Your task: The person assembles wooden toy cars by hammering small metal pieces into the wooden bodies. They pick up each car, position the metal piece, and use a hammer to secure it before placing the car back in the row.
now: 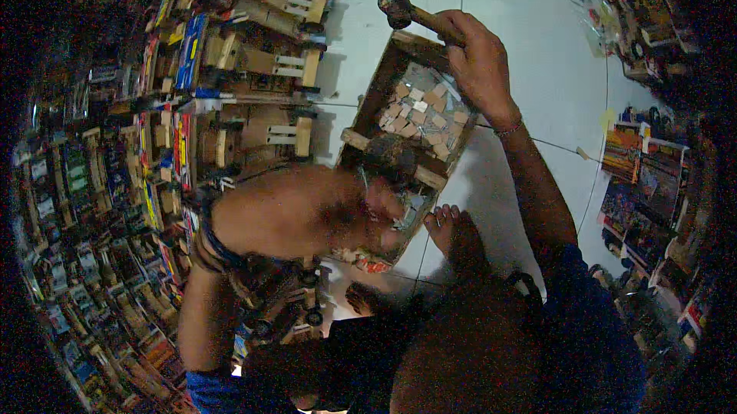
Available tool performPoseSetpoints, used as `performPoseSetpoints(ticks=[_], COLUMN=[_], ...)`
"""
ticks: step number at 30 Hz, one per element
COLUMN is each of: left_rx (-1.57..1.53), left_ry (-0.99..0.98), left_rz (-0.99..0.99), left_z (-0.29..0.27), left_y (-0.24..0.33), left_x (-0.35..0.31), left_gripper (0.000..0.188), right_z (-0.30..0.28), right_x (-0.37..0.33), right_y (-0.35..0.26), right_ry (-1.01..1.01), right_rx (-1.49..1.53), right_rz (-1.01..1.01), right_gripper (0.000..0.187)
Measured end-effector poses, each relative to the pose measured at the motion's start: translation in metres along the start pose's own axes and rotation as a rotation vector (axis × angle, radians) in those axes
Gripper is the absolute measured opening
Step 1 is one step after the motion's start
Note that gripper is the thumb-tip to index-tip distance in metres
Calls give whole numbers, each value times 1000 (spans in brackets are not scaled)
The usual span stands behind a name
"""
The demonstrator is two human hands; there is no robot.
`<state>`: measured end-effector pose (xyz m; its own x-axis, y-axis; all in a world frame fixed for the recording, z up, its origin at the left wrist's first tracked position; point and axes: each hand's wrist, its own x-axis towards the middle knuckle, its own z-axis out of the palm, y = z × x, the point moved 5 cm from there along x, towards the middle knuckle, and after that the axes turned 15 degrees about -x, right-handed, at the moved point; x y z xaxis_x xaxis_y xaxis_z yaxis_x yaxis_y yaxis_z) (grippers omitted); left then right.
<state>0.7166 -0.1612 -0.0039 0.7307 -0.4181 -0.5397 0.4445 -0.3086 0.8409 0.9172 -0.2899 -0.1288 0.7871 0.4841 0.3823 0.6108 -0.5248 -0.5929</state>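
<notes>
My right hand (477,61) is closed around the wooden handle of a hammer (397,7), its dark head raised over the far end of a wooden box (458,149). Small pale wooden blocks (411,111) and thin metal pieces lie in the box's far compartment. My left hand (349,211) reaches over the near compartment, its fingers close to small metallic bits (414,207). Those fingers are blurred and dim, so any grip is unclear. A dark rounded lump (391,157) lies by the box's crosspiece, partly covered by that hand.
Rows of wooden toy vehicles (280,65) with black wheels and coloured panels crowd the left. More painted wooden pieces (641,161) stand along the right. White floor tiles (541,69) lie between them. My bare foot (453,234) is beside the box.
</notes>
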Motion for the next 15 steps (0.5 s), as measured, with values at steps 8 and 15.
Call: performPoseSetpoints(ticks=[8,15], left_rx=[736,1134], left_ry=[64,280], left_rz=[20,189], left_z=[-54,-46], left_y=[-52,-126], left_x=[154,219], left_gripper=[22,36], right_z=[1,-3], right_x=[2,0], right_y=[9,6], right_ry=[-19,10], right_rx=[159,212], right_rz=[158,68], right_gripper=[33,39])
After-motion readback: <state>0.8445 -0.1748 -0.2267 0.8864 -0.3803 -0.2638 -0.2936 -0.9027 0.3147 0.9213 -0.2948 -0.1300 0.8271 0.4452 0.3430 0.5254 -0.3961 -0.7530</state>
